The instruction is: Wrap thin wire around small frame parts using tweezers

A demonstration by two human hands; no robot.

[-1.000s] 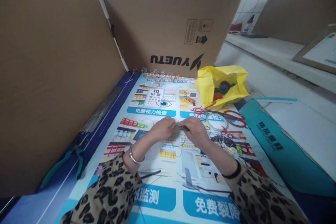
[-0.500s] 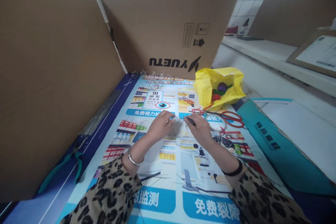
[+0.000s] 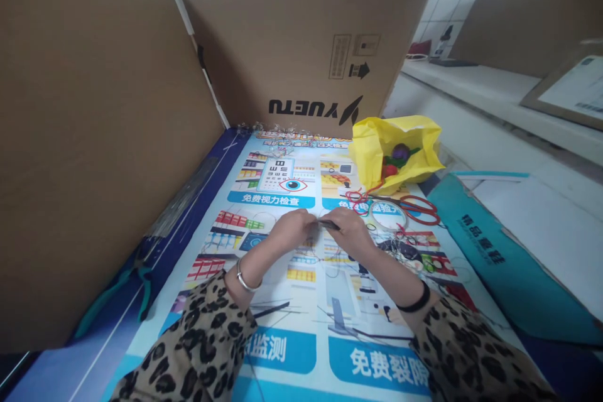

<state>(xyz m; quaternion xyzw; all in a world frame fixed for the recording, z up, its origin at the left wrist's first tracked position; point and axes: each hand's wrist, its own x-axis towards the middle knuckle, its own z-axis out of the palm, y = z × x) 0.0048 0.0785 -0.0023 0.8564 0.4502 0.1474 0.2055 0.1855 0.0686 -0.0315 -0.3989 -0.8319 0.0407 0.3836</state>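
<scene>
My left hand and my right hand meet fingertip to fingertip over a printed poster on the table. Both are pinched closed. Between them lies a thin dark tool, held by the right fingers. The left fingers pinch something tiny that I cannot make out; fine wire loops trail below the hands. Leopard-print sleeves cover both forearms, a silver bangle on the left wrist, a dark band on the right.
A yellow bag with red and purple pieces sits at the right back. Red-handled scissors, a tape ring and tangled wire lie beside my right hand. Teal pliers rest at the left. Cardboard walls stand left and behind.
The hands had parted slightly half a second ago; now they are drawn together again, fingertips touching, a little nearer to me.
</scene>
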